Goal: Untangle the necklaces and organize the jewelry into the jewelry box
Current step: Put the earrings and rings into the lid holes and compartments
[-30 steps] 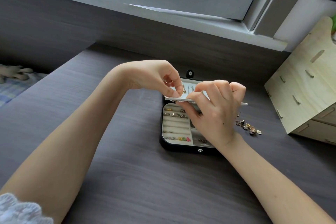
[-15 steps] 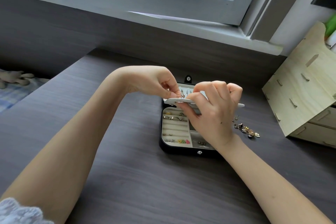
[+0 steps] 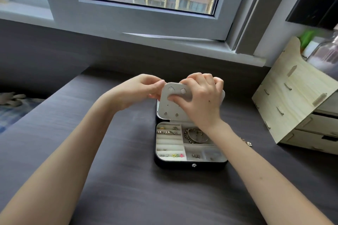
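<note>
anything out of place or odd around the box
Yes: small gold pieces lie loose on the table, right of the jewelry box, outside it. Inside, items sit in compartments; the right hand grips the earring panel.

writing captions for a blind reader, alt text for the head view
A right hand grips the top of a white earring panel raised in an open black box on a dark table; a left hand touches its upper left corner. Inside lie rings and a bracelet.
</note>
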The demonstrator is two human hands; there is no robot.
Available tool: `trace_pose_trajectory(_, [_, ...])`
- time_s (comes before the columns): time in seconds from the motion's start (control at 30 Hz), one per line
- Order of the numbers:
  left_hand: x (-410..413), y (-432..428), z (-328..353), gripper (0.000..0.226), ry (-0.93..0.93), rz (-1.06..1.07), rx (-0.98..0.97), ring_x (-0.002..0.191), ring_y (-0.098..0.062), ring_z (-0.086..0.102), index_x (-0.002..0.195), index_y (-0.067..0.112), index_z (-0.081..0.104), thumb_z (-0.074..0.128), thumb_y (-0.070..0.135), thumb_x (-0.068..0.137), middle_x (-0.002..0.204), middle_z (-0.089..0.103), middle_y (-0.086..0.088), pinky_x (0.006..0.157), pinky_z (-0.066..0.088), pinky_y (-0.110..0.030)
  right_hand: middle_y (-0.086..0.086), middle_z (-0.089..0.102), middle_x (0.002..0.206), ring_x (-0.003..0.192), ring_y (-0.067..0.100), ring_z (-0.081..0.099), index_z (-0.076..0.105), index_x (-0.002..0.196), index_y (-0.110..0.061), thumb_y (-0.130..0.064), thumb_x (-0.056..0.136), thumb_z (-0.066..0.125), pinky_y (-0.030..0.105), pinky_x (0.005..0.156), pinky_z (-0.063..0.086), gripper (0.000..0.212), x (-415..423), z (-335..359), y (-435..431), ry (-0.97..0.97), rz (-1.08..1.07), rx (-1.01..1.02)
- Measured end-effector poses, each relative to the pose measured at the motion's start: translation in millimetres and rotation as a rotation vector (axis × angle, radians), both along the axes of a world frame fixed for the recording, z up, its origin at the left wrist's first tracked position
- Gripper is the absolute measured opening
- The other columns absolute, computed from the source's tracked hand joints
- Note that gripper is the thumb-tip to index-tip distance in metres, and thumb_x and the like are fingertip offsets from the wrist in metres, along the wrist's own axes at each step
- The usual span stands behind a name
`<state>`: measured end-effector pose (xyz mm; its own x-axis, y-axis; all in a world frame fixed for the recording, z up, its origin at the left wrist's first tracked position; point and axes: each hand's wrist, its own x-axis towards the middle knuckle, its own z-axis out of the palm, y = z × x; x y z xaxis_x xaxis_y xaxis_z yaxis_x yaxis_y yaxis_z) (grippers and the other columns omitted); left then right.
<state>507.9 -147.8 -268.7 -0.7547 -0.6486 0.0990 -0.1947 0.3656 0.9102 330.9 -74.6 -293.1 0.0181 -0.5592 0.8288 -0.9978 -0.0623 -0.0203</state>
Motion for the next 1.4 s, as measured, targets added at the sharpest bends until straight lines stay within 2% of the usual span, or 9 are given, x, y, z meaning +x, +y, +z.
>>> trace_pose_trajectory(0.2, [-7, 3, -4, 0.014, -0.023, 0.126, -0.051, 0.092, -0.011, 0.068, 0.097, 0.015, 0.070, 0.068, 0.022, 0.085, 0.093, 0.073, 0.001, 0.081, 0.052, -0.028, -0.003, 0.066, 0.110, 0.104, 0.020, 0.057, 0.067, 0.107, -0.020, -0.056, 0.082, 0.050, 0.036, 0.092, 0.026, 0.046, -19, 10, 13, -0.086, 0.010, 0.067])
trace_pose_trajectory(0.33, [-17, 2, -11, 0.007, 0.013, 0.287, -0.089, 0.083, -0.010, 0.065, 0.088, 0.018, 0.069, 0.070, 0.013, 0.082, 0.088, 0.071, 0.001, 0.076, 0.051, -0.027, -0.003, 0.068, 0.102, 0.100, 0.022, 0.056, 0.071, 0.093, -0.021, -0.036, 0.088, 0.054, 0.033, 0.082, 0.028, 0.022, -66, 11, 47, -0.220, -0.117, 0.209])
trace_pose_trajectory(0.5, [-24, -1, -23, 0.017, 0.084, 0.379, -0.087, 0.090, -0.017, 0.065, 0.096, 0.013, 0.065, 0.071, 0.010, 0.081, 0.094, 0.069, -0.003, 0.079, 0.054, -0.033, -0.008, 0.070, 0.104, 0.105, 0.019, 0.057, 0.073, 0.093, -0.026, -0.031, 0.092, 0.056, 0.036, 0.095, 0.034, 0.018, -109, -10, 77, -0.252, -0.304, 0.710])
trace_pose_trajectory(0.6, [-26, -2, -27, 0.026, 0.097, 0.414, -0.092, 0.094, -0.020, 0.065, 0.105, 0.011, 0.063, 0.071, 0.010, 0.081, 0.098, 0.068, -0.005, 0.081, 0.055, -0.038, -0.009, 0.070, 0.103, 0.104, 0.018, 0.057, 0.072, 0.093, -0.030, -0.034, 0.091, 0.055, 0.034, 0.093, 0.034, 0.017, -112, -17, 79, -0.236, -0.318, 0.766])
trace_pose_trajectory(0.73, [-28, -2, -29, 0.030, 0.082, 0.467, -0.153, 0.089, -0.017, 0.064, 0.108, 0.014, 0.059, 0.071, 0.015, 0.081, 0.095, 0.067, -0.005, 0.069, 0.051, -0.029, -0.002, 0.071, 0.100, 0.102, 0.022, 0.059, 0.073, 0.093, -0.021, -0.032, 0.092, 0.056, 0.034, 0.091, 0.042, 0.020, -118, -12, 79, -0.291, -0.392, 0.779])
trace_pose_trajectory(0.93, [-35, 1, -29, 0.028, 0.049, 0.500, -0.200, 0.093, -0.015, 0.061, 0.112, 0.009, 0.060, 0.064, 0.021, 0.087, 0.102, 0.065, -0.001, 0.075, 0.049, -0.029, -0.009, 0.069, 0.074, 0.076, 0.009, 0.063, 0.070, 0.074, -0.027, -0.025, 0.080, 0.070, 0.027, 0.072, 0.050, 0.007, -127, -4, 98, -0.373, -0.301, 1.036])
trace_pose_trajectory(1.13, [-40, 6, -29, 0.041, 0.079, 0.538, -0.158, 0.095, -0.015, 0.058, 0.127, 0.010, 0.052, 0.062, 0.015, 0.087, 0.106, 0.061, -0.004, 0.074, 0.046, -0.026, -0.013, 0.061, 0.067, 0.070, 0.006, 0.056, 0.069, 0.072, -0.026, -0.022, 0.079, 0.071, 0.023, 0.064, 0.044, 0.009, -122, -11, 98, -0.346, -0.276, 0.988])
trace_pose_trajectory(1.27, [-41, 8, -28, 0.040, 0.079, 0.521, -0.111, 0.092, -0.015, 0.058, 0.126, 0.015, 0.052, 0.061, 0.013, 0.087, 0.102, 0.061, -0.005, 0.065, 0.045, -0.022, -0.015, 0.061, 0.067, 0.074, 0.008, 0.058, 0.066, 0.072, -0.028, -0.023, 0.080, 0.067, 0.028, 0.072, 0.050, 0.010, -118, -9, 98, -0.298, -0.279, 0.991])
trace_pose_trajectory(1.4, [-39, 14, -22, 0.033, 0.117, 0.469, -0.040, 0.082, -0.009, 0.058, 0.117, 0.023, 0.059, 0.059, 0.009, 0.087, 0.091, 0.062, -0.001, 0.059, 0.043, -0.020, -0.010, 0.063, 0.066, 0.067, 0.010, 0.059, 0.064, 0.066, -0.024, -0.017, 0.079, 0.067, 0.029, 0.066, 0.050, 0.015, -117, -7, 98, -0.400, -0.265, 0.903])
